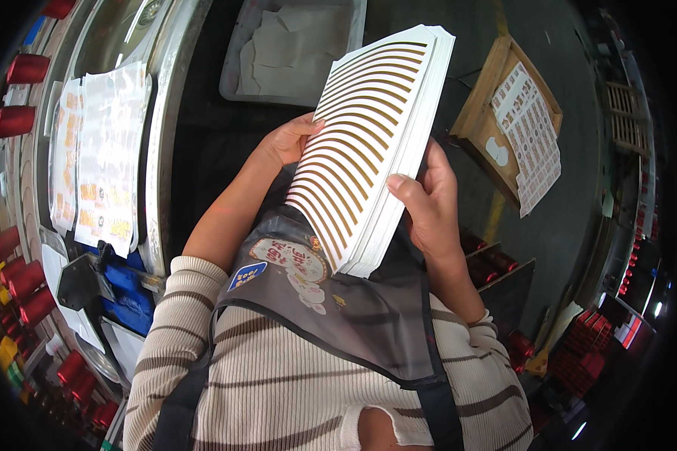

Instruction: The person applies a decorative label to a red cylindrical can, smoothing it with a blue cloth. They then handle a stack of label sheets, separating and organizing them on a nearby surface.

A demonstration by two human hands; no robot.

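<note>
A thick stack of white paper sheets [361, 143], printed with curved gold-brown stripes, is held tilted in front of my apron. My left hand [293, 138] grips its left edge, thumb on the printed top sheet and the other fingers hidden beneath. On the right edge my right hand [429, 195] is closed, its thumb pressing the layered sheet edges and its fingers behind the stack. Those edges look slightly fanned along the right side. The stack's lower end rests near or against the dark apron [384, 323]; whether they touch I cannot tell.
A grey plastic bin [233, 83] with white paper pieces stands beyond the stack. To the right, a wooden tray [466, 113] carries a printed sheet [526, 128]. At left, a metal-edged machine [162, 150] holds printed sheets [109, 158], with several red cylinders [26, 278] alongside.
</note>
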